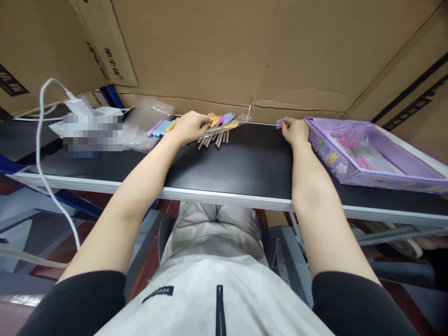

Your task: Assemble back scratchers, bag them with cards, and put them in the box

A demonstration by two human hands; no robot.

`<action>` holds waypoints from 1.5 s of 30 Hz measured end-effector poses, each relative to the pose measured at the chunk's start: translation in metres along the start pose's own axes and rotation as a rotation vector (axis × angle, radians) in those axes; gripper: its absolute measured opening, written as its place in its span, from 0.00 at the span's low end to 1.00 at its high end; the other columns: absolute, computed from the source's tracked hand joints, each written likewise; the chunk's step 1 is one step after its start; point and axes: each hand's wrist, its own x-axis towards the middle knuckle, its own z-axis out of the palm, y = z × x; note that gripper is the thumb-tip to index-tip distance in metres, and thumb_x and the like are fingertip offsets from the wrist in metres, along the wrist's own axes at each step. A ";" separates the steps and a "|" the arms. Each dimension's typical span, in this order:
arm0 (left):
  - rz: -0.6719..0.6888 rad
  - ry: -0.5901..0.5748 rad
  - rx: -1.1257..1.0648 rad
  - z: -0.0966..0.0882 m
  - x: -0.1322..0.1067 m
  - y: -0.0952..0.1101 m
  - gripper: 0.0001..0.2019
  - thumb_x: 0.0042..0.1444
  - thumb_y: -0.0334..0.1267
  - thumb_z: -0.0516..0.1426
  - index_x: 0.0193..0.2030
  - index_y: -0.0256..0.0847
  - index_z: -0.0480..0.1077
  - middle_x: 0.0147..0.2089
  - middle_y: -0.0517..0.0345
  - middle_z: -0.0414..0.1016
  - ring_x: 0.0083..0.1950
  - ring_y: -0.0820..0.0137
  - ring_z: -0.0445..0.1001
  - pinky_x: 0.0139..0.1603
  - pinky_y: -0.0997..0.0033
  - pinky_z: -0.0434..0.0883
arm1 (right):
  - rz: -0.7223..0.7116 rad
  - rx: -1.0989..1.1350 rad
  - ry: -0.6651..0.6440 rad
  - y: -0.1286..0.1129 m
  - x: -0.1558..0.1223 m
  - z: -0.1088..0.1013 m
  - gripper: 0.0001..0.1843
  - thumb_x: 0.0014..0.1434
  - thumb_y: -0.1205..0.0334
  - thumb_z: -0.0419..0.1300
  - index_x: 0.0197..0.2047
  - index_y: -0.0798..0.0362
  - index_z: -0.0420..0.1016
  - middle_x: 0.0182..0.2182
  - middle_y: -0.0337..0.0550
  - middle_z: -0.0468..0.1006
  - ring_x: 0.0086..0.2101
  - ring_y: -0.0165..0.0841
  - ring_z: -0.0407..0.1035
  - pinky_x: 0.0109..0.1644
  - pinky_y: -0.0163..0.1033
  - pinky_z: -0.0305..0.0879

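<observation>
My left hand [191,125] is closed at the edge of a clear plastic bag [243,119], its thumb and fingers pinched together. Beside and beneath it lie several claw-shaped heads [220,119] in yellow, pink and purple, with metal rods [213,140] pointing towards me. Purple, blue and yellow handles [163,127] show to the left of this hand, partly behind the wrist. Farther right, my right hand [296,131] pinches a small flat purple piece [280,122] between thumb and fingers, close to the left corner of a purple box.
The open purple box [345,172] holds pink and clear-wrapped items. Another clear bag [147,123] lies at left, near a blurred-out package and a white plug [79,106] with its cable. Cardboard [224,51] walls the back of the black table [241,168].
</observation>
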 end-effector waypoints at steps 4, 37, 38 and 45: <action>0.010 -0.030 0.022 0.002 0.001 0.000 0.18 0.63 0.36 0.53 0.48 0.45 0.86 0.41 0.49 0.87 0.48 0.55 0.82 0.54 0.59 0.72 | 0.020 0.083 0.062 0.001 0.001 -0.004 0.32 0.71 0.64 0.47 0.75 0.54 0.71 0.67 0.52 0.78 0.66 0.45 0.71 0.72 0.51 0.64; -0.011 0.054 -0.025 0.000 0.000 0.005 0.18 0.68 0.39 0.53 0.52 0.44 0.84 0.47 0.47 0.87 0.51 0.57 0.82 0.54 0.62 0.72 | -0.201 0.207 0.083 -0.099 0.000 -0.022 0.20 0.75 0.52 0.51 0.59 0.50 0.78 0.51 0.53 0.83 0.52 0.46 0.77 0.61 0.51 0.73; -0.011 0.054 -0.034 0.000 0.000 0.006 0.18 0.68 0.39 0.53 0.54 0.44 0.84 0.48 0.47 0.87 0.52 0.57 0.82 0.54 0.62 0.72 | -0.217 0.203 0.074 -0.100 -0.002 -0.023 0.20 0.75 0.52 0.52 0.58 0.50 0.79 0.50 0.53 0.83 0.52 0.46 0.77 0.61 0.50 0.73; -0.036 0.065 -0.066 -0.004 -0.004 0.014 0.24 0.69 0.38 0.51 0.66 0.42 0.77 0.53 0.46 0.86 0.53 0.58 0.81 0.58 0.62 0.72 | -0.233 0.204 0.026 -0.097 -0.008 -0.029 0.18 0.71 0.53 0.58 0.56 0.53 0.80 0.46 0.55 0.84 0.51 0.50 0.77 0.61 0.53 0.74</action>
